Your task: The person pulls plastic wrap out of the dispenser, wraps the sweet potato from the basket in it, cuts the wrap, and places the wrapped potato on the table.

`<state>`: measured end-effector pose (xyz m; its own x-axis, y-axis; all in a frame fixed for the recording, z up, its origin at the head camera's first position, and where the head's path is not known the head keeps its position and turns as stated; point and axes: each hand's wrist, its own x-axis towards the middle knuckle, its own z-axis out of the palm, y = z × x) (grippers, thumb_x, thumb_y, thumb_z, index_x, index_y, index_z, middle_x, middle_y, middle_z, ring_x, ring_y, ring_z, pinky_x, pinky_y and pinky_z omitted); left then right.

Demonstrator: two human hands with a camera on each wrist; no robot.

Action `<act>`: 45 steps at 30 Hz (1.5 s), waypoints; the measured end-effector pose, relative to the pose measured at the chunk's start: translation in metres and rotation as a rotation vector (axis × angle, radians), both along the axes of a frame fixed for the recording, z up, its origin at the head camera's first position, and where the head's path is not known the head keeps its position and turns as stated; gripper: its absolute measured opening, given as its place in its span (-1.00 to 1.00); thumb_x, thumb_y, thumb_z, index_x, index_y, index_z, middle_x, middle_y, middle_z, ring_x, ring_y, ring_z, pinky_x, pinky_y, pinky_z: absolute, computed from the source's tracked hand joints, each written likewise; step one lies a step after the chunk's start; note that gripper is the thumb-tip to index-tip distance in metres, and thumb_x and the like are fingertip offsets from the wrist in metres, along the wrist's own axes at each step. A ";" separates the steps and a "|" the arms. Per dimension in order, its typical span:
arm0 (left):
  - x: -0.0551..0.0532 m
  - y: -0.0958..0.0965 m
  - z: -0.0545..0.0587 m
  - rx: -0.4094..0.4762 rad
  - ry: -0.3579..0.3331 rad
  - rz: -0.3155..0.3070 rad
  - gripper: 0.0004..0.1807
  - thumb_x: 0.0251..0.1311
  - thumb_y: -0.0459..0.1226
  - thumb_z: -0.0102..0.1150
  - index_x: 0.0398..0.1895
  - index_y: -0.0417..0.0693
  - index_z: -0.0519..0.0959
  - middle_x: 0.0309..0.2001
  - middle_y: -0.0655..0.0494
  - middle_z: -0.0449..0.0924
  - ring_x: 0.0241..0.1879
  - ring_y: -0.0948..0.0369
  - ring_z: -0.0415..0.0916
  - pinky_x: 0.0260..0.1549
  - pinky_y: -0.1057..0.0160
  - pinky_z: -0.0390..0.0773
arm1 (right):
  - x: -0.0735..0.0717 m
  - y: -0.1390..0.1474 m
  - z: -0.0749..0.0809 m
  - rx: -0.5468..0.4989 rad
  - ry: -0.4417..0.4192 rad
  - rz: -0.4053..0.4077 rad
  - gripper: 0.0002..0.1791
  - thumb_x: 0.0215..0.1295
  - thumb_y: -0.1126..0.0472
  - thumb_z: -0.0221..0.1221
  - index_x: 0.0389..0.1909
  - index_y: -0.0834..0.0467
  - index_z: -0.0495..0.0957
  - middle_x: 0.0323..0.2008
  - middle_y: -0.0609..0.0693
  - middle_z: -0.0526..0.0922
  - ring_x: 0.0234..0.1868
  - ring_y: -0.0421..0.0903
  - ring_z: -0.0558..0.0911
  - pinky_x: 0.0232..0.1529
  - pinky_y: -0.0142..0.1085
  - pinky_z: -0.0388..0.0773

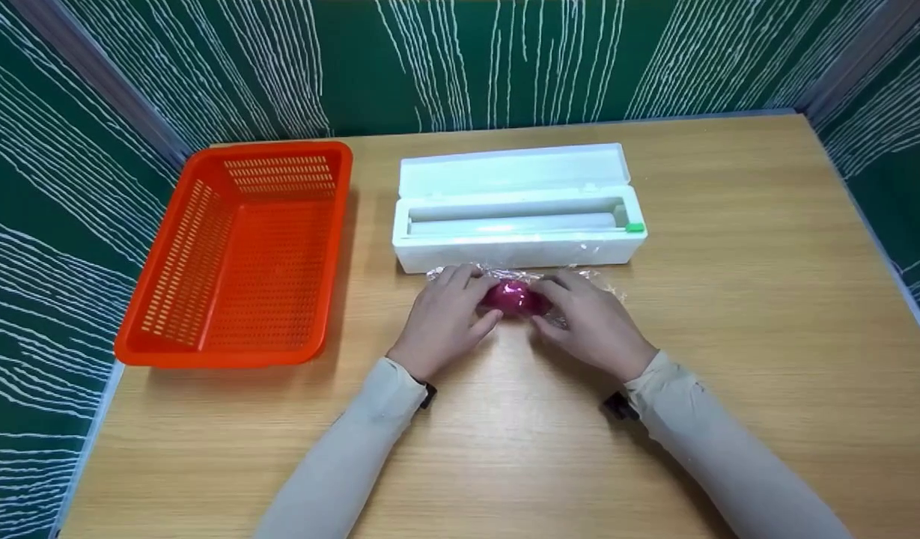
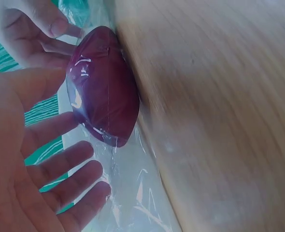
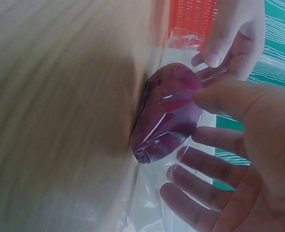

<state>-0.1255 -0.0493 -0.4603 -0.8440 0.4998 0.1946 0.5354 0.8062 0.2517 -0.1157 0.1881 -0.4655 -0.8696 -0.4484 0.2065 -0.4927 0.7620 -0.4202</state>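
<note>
A smooth purple-red rounded thing [image 1: 514, 297] with tapering ends lies on the table under clear cling film [image 2: 128, 193]; its exact kind cannot be told. My left hand [image 1: 446, 318] is at its left end, thumb and forefinger at the film over it and the other fingers spread fairly straight. At the opposite end, my right hand [image 1: 591, 322] touches the wrapped surface with its thumb, its fingers extended along the film. Just beyond both hands stands a white cling film box [image 1: 519, 251], lid raised, with a roll [image 1: 516, 224] inside.
An orange perforated basket [image 1: 325, 299] stands to the left on the wooden table [image 1: 729, 299]. A small green piece [image 1: 635, 227] sits at the box's right front corner. Green panels with white streaks [image 1: 497, 67] border the table.
</note>
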 end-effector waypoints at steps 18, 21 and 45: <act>0.002 0.012 -0.005 0.106 -0.182 0.129 -0.42 0.39 0.03 0.25 0.40 0.05 0.48 0.16 0.04 0.49 0.12 0.08 0.54 0.01 -0.03 0.64 | -0.017 0.002 -0.004 -0.046 -0.208 -0.025 -0.32 0.23 0.05 0.47 0.33 0.09 0.47 0.20 0.08 0.58 0.22 0.11 0.59 0.26 0.12 0.51; 0.003 0.014 -0.005 0.122 -0.180 0.140 -0.43 0.38 0.01 0.26 0.38 0.03 0.50 0.15 0.03 0.51 0.11 0.07 0.50 0.03 0.03 0.61 | -0.020 0.004 -0.007 -0.058 -0.201 -0.019 -0.34 0.23 0.07 0.48 0.31 0.10 0.48 0.18 0.09 0.59 0.21 0.11 0.58 0.26 0.10 0.51; -0.009 0.001 0.000 0.079 -0.221 0.088 -0.41 0.37 -0.02 0.30 0.38 -0.03 0.49 0.18 0.03 0.52 0.13 0.08 0.47 0.12 0.05 0.55 | -0.019 0.010 0.000 -0.019 -0.239 -0.045 -0.31 0.23 0.05 0.47 0.36 0.11 0.51 0.16 0.08 0.55 0.03 0.02 0.55 0.10 0.03 0.58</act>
